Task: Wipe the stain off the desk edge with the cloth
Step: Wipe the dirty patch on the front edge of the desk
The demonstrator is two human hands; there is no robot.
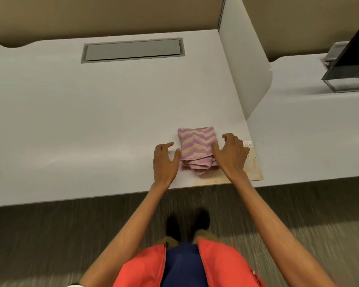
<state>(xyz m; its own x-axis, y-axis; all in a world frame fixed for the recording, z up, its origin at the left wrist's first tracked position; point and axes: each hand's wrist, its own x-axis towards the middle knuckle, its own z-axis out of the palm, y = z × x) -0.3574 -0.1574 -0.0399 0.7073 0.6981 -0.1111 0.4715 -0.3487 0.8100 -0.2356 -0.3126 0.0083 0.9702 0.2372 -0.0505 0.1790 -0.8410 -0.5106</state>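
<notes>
A folded cloth (196, 145) with a purple and cream zigzag pattern lies on the white desk (91, 112) near its front right corner. An orange-brown stain (254, 165) covers the desk's front edge strip just right of the cloth. My left hand (165, 158) rests on the desk at the cloth's left side, fingers apart, thumb touching the cloth's edge. My right hand (230, 154) sits at the cloth's right side, fingers spread and curled, thumb against the cloth, partly hiding the stain. Neither hand grips the cloth.
A grey cable hatch (133, 50) is set into the desk's far side. A white divider panel (243, 65) stands along the right edge. Beyond it, a neighbouring desk carries a dark monitor (350, 56) on a metal stand. Grey carpet lies below.
</notes>
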